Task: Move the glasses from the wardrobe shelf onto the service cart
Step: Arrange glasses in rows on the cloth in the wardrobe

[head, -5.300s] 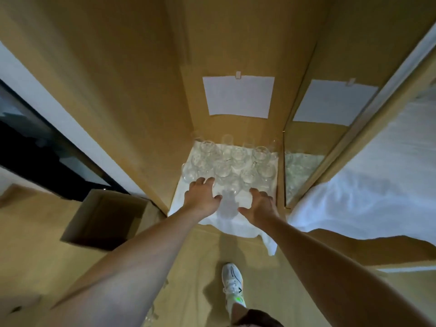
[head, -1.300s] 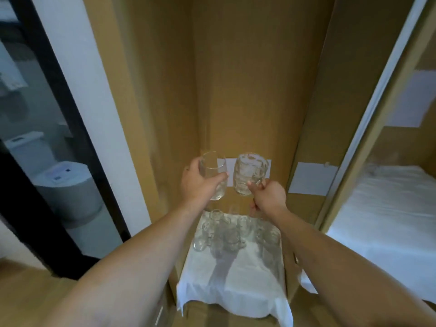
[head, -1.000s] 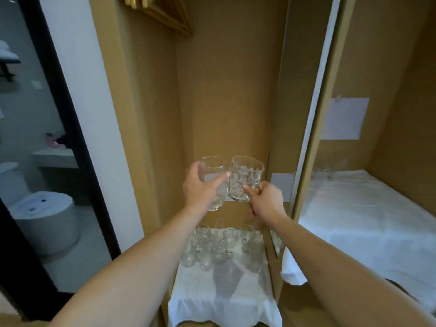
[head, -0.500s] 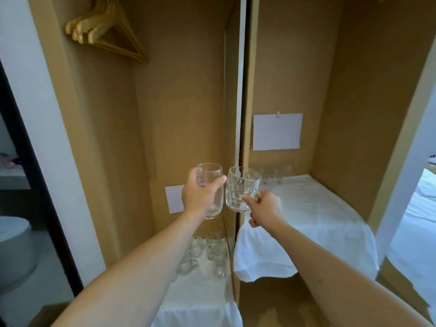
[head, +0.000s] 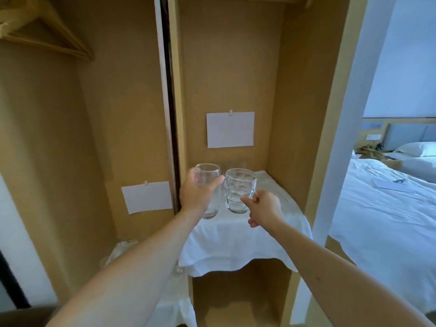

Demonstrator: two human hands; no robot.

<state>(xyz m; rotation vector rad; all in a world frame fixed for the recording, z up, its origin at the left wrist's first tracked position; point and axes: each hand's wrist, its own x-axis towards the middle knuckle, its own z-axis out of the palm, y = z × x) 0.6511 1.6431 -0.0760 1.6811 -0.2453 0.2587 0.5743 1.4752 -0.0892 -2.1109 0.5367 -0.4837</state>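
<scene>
Your left hand (head: pixel 197 194) wraps a smooth tumbler (head: pixel 208 182); your right hand (head: pixel 264 208) pinches the handle of a dimpled glass mug (head: pixel 238 190). Both glasses, lifted off the lower wardrobe shelf (head: pixel 122 249) seconds ago, now hang above the white-draped shelf (head: pixel 236 241) on the right. No service cart is visible, so keep carrying.

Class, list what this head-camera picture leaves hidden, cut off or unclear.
- Service cart: not in the head view.
- Smooth glass: lower part covered by the left hand.
- Mug handle: hidden inside the right hand grip.
- Glasses on the lower shelf: blocked by the left forearm.
- Hangers: cut by the top-left edge.
</scene>
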